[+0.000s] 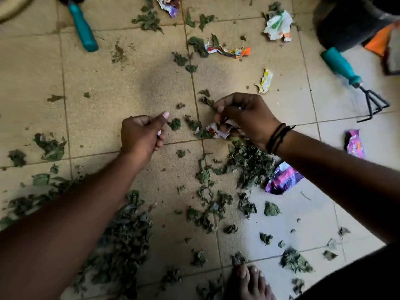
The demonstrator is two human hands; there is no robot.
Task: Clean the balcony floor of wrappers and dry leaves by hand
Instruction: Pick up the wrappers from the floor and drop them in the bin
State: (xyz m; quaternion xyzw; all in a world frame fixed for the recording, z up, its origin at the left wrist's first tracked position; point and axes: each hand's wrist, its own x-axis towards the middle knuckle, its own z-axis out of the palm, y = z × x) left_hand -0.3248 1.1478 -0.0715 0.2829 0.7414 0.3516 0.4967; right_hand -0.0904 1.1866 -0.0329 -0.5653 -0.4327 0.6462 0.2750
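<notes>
Dry green leaves (251, 163) lie scattered over the beige tiled floor (121, 87), with thicker heaps near my feet. My right hand (242, 114) curls its fingers round a crumpled white-and-red wrapper (218, 131) and bits of leaf at the floor's middle. My left hand (140, 133) is closed in a fist with the thumb up, and a small pale scrap (159, 132) shows between its fingers. Other wrappers lie around: a white-green one (278, 26), a red-orange one (229, 50), a yellow one (265, 81), and two purple ones (281, 178) (355, 144).
A teal-handled tool (83, 29) lies at the top left. A teal-handled hand rake (355, 81) lies at the right, its black prongs pointing toward me. A dark pot (350, 22) stands at the top right. My bare foot (249, 282) is at the bottom edge.
</notes>
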